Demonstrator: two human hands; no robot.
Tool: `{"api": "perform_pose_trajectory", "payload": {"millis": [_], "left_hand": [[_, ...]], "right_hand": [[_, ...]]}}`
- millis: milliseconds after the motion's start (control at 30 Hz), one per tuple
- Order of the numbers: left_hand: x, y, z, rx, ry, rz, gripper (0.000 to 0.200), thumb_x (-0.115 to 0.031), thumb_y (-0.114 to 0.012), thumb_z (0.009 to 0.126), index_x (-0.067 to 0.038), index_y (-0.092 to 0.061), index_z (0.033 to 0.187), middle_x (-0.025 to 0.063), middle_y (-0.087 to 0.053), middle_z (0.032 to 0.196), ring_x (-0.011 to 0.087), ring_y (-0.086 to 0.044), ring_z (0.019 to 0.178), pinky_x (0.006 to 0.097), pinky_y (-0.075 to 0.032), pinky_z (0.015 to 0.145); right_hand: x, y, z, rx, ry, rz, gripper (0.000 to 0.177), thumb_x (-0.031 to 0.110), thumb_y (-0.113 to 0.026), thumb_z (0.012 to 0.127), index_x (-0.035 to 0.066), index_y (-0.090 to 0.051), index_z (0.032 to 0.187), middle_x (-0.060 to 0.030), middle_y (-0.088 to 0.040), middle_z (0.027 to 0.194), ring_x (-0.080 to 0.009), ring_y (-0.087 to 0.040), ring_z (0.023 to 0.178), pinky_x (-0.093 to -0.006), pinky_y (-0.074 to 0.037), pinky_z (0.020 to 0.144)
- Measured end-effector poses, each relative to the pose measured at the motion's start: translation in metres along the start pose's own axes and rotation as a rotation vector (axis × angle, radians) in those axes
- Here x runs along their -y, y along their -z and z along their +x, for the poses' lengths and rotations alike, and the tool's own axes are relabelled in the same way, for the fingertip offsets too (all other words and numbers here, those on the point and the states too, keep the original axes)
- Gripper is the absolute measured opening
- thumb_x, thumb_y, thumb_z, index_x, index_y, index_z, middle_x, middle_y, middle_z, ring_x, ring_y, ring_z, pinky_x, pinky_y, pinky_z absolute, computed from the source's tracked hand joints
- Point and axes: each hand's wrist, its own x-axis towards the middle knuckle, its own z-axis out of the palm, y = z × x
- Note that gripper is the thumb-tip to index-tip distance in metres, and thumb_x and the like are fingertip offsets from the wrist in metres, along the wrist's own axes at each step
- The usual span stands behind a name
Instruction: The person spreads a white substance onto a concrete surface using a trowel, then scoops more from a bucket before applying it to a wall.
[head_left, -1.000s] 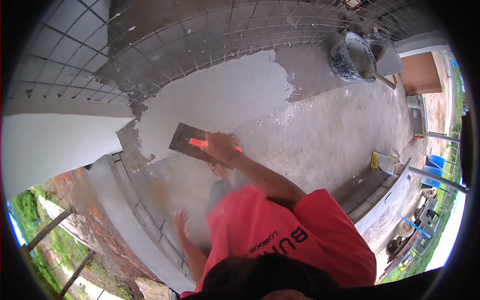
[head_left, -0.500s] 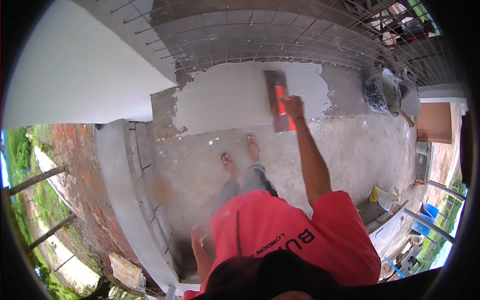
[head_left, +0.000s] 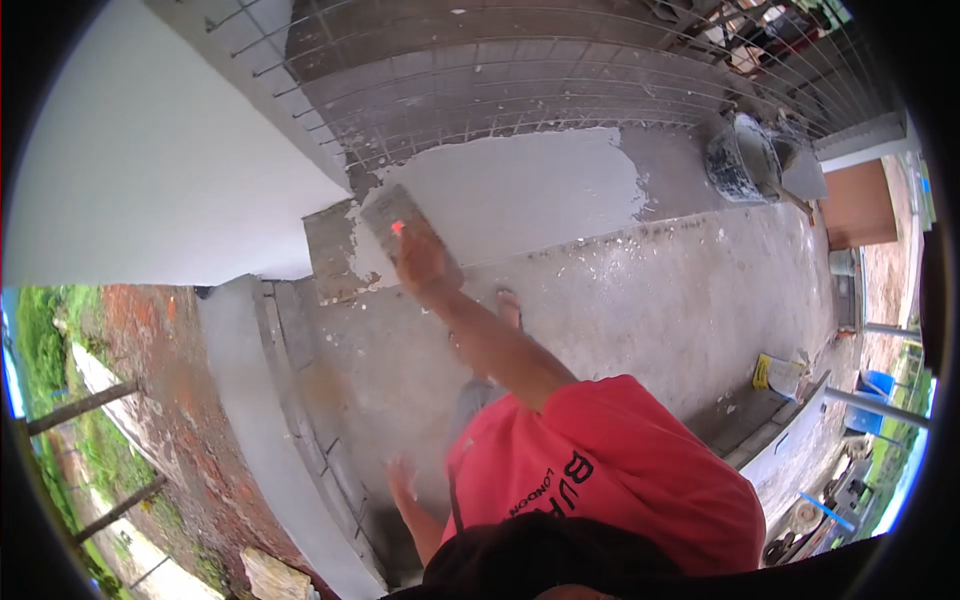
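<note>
My right hand (head_left: 424, 262) is wrapped round the red handle of a plastering trowel (head_left: 383, 208). The wide, flat blade lies against the left part of a low wall strip, where a white skim coat (head_left: 530, 190) ends in a ragged edge. Part of the handle is hidden by my fingers. At the lower left, my left hand (head_left: 402, 482) hangs beside my body, slightly blurred, its fingers loosely apart and nothing in them.
Wire mesh (head_left: 480, 85) runs above the coated strip. A smeared bucket (head_left: 728, 165) with a stick-like handle leaning out stands at the right. A brown board (head_left: 860, 205) is beyond it. A yellow-and-white bag (head_left: 777, 373) lies at lower right. A concrete ledge (head_left: 250, 380) borders the left.
My right hand has swept the trowel from the right part of the white coat to its left edge, and the blade's tilt has changed. My left hand stays low and empty.
</note>
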Motion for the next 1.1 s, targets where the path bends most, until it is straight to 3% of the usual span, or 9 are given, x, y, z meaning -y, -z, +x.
{"api": "perform_pose_trajectory", "payload": {"millis": [100, 167, 433, 500, 667, 767, 833, 1000, 1100], "left_hand": [[0.0, -0.017, -0.02, -0.011, 0.216, -0.093, 0.044, -0.024, -0.048, 0.095, -0.012, -0.039, 0.137, 0.0099, -0.053, 0.127, 0.025, -0.058, 0.107, 0.042, -0.05, 0.09], [0.007, -0.019, -0.025, 0.012, 0.325, -0.049, 0.043, -0.026, -0.049, 0.095, -0.013, -0.041, 0.136, 0.0091, -0.057, 0.118, 0.0234, -0.06, 0.102, 0.042, -0.051, 0.087], [0.012, -0.008, -0.013, -0.016, 0.343, -0.045, 0.031, -0.026, -0.048, 0.094, -0.014, -0.048, 0.123, 0.0063, -0.057, 0.107, 0.0221, -0.059, 0.096, 0.0429, -0.053, 0.081], [-0.002, -0.003, -0.013, -0.066, 0.307, -0.046, 0.031, -0.026, -0.049, 0.094, -0.014, -0.049, 0.122, 0.0073, -0.055, 0.112, 0.0234, -0.057, 0.103, 0.0432, -0.053, 0.082], [-0.048, -0.021, -0.019, -0.073, 0.142, 0.029, 0.043, -0.03, -0.044, 0.098, -0.009, -0.041, 0.135, 0.0133, -0.055, 0.125, 0.0285, -0.058, 0.11, 0.0422, -0.048, 0.093], [-0.018, -0.007, 0.015, 0.0, -0.092, 0.273, 0.045, -0.032, -0.046, 0.098, -0.008, -0.041, 0.135, 0.0142, -0.055, 0.125, 0.0291, -0.058, 0.111, 0.0417, -0.048, 0.093], [-0.014, -0.004, 0.018, -0.008, -0.188, 0.343, 0.047, -0.033, -0.048, 0.097, -0.007, -0.041, 0.135, 0.015, -0.055, 0.125, 0.0293, -0.058, 0.111, 0.0417, -0.048, 0.092], [-0.019, -0.01, -0.003, -0.013, -0.098, 0.249, 0.046, -0.028, -0.051, 0.095, -0.006, -0.043, 0.134, 0.0144, -0.053, 0.128, 0.0281, -0.055, 0.114, 0.0409, -0.045, 0.096], [-0.031, -0.023, -0.024, -0.025, 0.07, 0.101, 0.046, -0.026, -0.052, 0.093, -0.006, -0.044, 0.134, 0.0141, -0.052, 0.129, 0.0273, -0.053, 0.117, 0.0405, -0.043, 0.098]], "right_hand": [[-0.094, 0.064, 0.01, 0.26, -0.314, -0.05, 0.038, 0.016, -0.045, 0.091, 0.001, -0.044, 0.126, -0.0263, -0.054, 0.12, -0.0407, -0.056, 0.107, -0.048, -0.048, 0.087], [-0.179, 0.097, 0.002, -0.07, -0.298, -0.109, 0.044, 0.023, -0.046, 0.091, 0.002, -0.041, 0.13, -0.0274, -0.054, 0.121, -0.044, -0.054, 0.11, -0.0485, -0.046, 0.092], [-0.413, 0.271, -0.005, -0.041, -0.817, -0.382, 0.056, 0.033, -0.055, 0.082, 0.01, -0.044, 0.132, -0.0279, -0.063, 0.107, -0.0484, -0.06, 0.097, -0.0562, -0.047, 0.085], [-0.446, 0.267, -0.011, -0.33, -0.65, -0.59, 0.06, 0.033, -0.057, 0.081, 0.007, -0.042, 0.133, -0.0259, -0.064, 0.105, -0.0446, -0.062, 0.096, -0.056, -0.048, 0.081], [-0.269, 0.238, 0.016, -0.073, -0.517, 0.128, 0.049, 0.023, -0.055, 0.089, 0.005, -0.042, 0.132, -0.0254, -0.065, 0.097, -0.0369, -0.068, 0.083, -0.0426, -0.054, 0.069], [-0.141, 0.135, 0.022, 0.189, -0.331, 0.167, 0.047, 0.022, -0.055, 0.086, 0.01, -0.047, 0.131, -0.0241, -0.062, 0.106, -0.043, -0.062, 0.091, -0.049, -0.053, 0.077], [-0.056, 0.095, 0.03, 0.051, -0.094, 0.228, 0.042, 0.017, -0.053, 0.086, 0.007, -0.05, 0.127, -0.0223, -0.061, 0.105, -0.0418, -0.061, 0.094, -0.0486, -0.052, 0.079], [0.003, 0.017, 0.042, 0.211, -0.071, 0.111, 0.026, 0.018, -0.05, 0.089, 0.006, -0.054, 0.112, -0.02, -0.06, 0.09, -0.0379, -0.062, 0.087, -0.0477, -0.052, 0.073], [-0.001, 0.009, 0.046, 0.278, 0.001, -0.097, 0.028, 0.016, -0.052, 0.088, 0.01, -0.056, 0.115, -0.0247, -0.06, 0.106, -0.0368, -0.063, 0.093, -0.0474, -0.054, 0.076]]}}
